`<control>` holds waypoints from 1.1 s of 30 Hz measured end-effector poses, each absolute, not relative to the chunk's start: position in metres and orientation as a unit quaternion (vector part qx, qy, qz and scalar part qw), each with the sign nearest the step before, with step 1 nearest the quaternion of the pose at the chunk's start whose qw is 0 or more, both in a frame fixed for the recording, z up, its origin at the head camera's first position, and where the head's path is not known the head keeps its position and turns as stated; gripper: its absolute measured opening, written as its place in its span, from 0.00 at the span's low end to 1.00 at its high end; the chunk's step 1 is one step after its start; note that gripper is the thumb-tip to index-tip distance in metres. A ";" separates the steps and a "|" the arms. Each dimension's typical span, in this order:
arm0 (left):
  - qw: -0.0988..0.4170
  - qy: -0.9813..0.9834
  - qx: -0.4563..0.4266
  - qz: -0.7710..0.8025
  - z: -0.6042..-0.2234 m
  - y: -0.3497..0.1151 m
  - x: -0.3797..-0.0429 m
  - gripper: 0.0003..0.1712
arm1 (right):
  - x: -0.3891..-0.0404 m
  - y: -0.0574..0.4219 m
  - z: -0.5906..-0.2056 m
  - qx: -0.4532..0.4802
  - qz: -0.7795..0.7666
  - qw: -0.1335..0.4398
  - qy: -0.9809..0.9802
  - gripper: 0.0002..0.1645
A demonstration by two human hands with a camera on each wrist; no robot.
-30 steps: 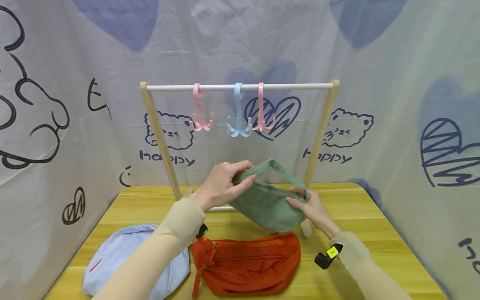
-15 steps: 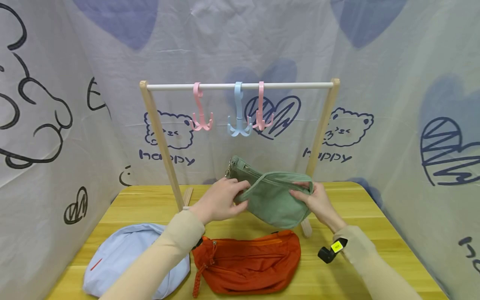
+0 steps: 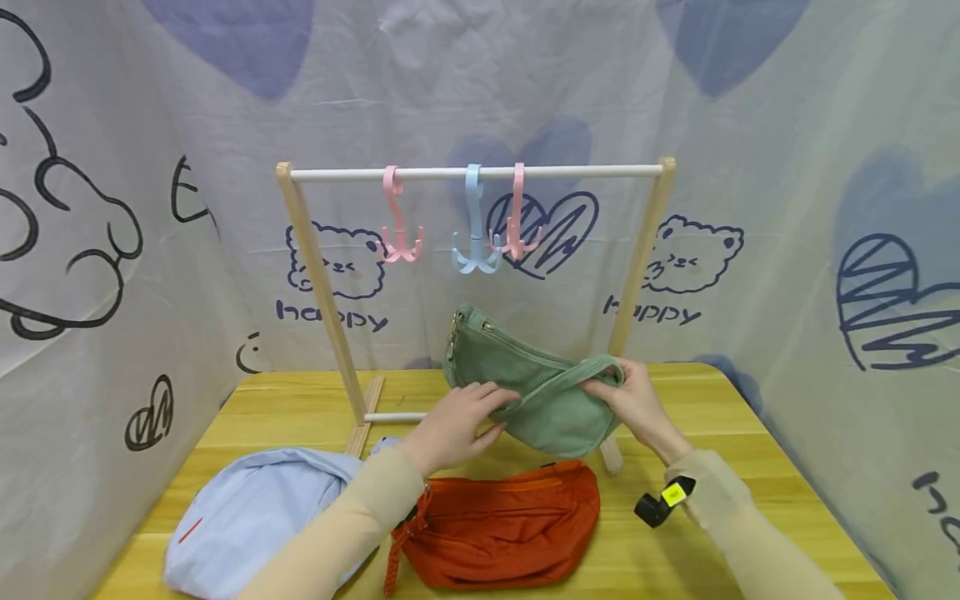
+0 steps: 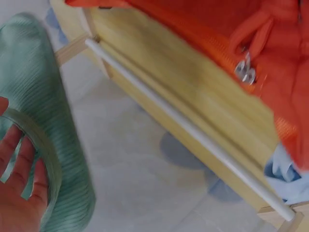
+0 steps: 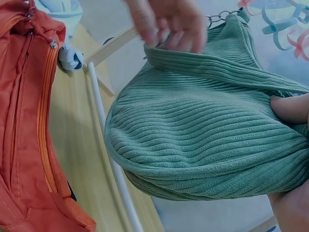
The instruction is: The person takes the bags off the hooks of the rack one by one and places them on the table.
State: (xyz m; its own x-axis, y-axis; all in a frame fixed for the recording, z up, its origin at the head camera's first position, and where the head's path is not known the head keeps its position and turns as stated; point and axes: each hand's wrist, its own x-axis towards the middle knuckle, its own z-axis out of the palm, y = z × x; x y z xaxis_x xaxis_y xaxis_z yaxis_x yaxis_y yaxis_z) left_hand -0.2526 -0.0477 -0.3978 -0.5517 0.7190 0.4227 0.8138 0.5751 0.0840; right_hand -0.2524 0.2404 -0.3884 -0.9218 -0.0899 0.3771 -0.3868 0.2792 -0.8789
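A green corduroy shoulder bag [image 3: 564,431] hangs tilted in the air before the rack, its chain end raised at the left. My right hand [image 3: 637,410] grips its right end, thumb in front. At the bag's lower left, my left hand [image 3: 459,419] has its fingers inside the loop of the strap [image 3: 551,387], thumb apart from them. In the left wrist view, the fingers [image 4: 21,166] reach toward the inner edge of the strap. Ribbed fabric and the strap crossing the bag [image 5: 174,130] fill the right wrist view.
A rack with a white rod [image 3: 585,172] carries two pink hooks [image 3: 398,242] and one blue hook [image 3: 475,250]. An orange-red waist bag [image 3: 517,533] and a light blue bag [image 3: 247,517] lie in front on the wooden table [image 3: 712,433].
My left hand has let go of the bag's upper left edge and moved lower, drawing the strap down across the front. The chain end shows now. My right hand keeps its grip.
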 end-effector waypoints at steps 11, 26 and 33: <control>0.180 -0.861 -0.446 -0.165 -0.410 -0.062 -0.251 0.09 | -0.247 0.254 -0.393 0.140 0.590 0.109 -0.788 0.20; 0.187 -0.828 -0.242 -0.471 -0.399 -0.074 -0.259 0.31 | -0.248 0.268 -0.399 0.180 0.567 0.091 -0.799 0.18; 0.039 -0.810 -0.189 -0.553 -0.397 -0.071 -0.256 0.53 | -0.247 0.269 -0.394 0.220 0.575 0.080 -0.784 0.17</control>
State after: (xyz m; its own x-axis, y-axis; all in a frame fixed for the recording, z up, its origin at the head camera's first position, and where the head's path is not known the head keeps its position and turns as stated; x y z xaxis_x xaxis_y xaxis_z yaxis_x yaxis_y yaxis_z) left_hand -0.2564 -0.0705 -0.3970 -0.9256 0.2627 0.2725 0.3494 0.3162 0.8820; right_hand -0.2474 0.2690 -0.3941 -0.8910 -0.2528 0.3772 -0.4357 0.2422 -0.8669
